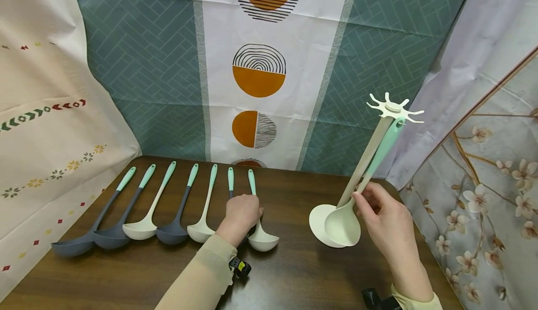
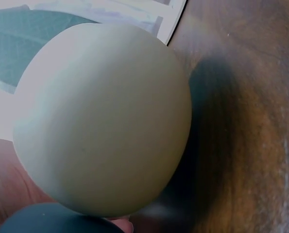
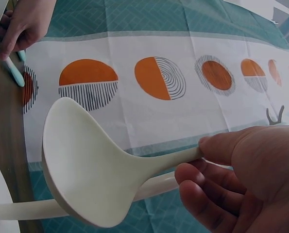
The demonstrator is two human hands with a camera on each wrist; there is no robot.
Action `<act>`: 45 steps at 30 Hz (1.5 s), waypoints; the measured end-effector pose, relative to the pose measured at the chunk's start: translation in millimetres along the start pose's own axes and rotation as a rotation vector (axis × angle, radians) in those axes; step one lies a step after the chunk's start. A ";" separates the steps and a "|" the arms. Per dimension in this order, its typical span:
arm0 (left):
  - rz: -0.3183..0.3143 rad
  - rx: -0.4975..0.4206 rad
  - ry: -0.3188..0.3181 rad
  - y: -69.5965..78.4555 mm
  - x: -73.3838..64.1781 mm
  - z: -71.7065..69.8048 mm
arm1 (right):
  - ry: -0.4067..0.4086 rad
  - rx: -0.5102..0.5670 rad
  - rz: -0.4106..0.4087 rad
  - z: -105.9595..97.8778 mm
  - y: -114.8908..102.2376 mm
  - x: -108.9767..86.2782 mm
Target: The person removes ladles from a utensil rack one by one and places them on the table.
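Note:
My right hand (image 1: pixel 391 221) pinches the lower handle of a cream ladle (image 1: pixel 343 225) with a mint grip, thumb against fingertips. This ladle is upright in front of a cream utensil stand (image 1: pixel 364 163), its holed handle end right at the hooks on top. My left hand (image 1: pixel 241 214) is at the right end of a row of ladles, its fingers round the handle of the last cream ladle (image 1: pixel 263 241). Beside it a dark grey ladle (image 1: pixel 230 179) is partly hidden under that hand. The left wrist view is filled by a cream ladle bowl (image 2: pixel 103 119).
Several more ladles lie leftward on the brown table (image 1: pixel 290 277), dark grey ones (image 1: pixel 172 233) and cream ones (image 1: pixel 140 229), mint handles pointing away. The stand's round base (image 1: pixel 321 214) is at the right. Patterned cloth (image 1: pixel 147 67) hangs behind the table, with floral fabric (image 1: pixel 475 235) to the right.

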State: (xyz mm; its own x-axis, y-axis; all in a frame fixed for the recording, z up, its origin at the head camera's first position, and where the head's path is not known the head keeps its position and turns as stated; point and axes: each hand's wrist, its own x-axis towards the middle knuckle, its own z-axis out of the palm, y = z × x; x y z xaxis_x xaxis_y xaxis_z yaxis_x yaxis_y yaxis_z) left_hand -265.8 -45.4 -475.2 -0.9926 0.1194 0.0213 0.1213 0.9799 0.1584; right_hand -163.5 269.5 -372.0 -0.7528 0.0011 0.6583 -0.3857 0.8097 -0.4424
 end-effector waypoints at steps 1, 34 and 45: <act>-0.003 -0.003 0.001 -0.1 -0.5 -1.5 | -0.001 -0.001 0.001 -0.1 -0.4 0.1; 0.294 -0.019 0.329 -2.7 -49.5 -52.3 | 0.019 0.102 0.143 5.0 -3.9 -11.3; 0.368 0.007 0.483 -17.0 -65.6 -52.0 | 0.073 0.119 0.112 3.6 -10.8 -8.7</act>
State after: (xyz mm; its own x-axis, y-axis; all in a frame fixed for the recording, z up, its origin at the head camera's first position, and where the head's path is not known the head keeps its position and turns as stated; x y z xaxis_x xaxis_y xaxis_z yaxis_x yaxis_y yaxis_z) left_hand -202.6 -78.1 -428.0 -0.7721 0.3665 0.5192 0.4552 0.8890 0.0493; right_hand -154.7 258.6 -375.2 -0.7557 0.1338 0.6411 -0.3651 0.7266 -0.5820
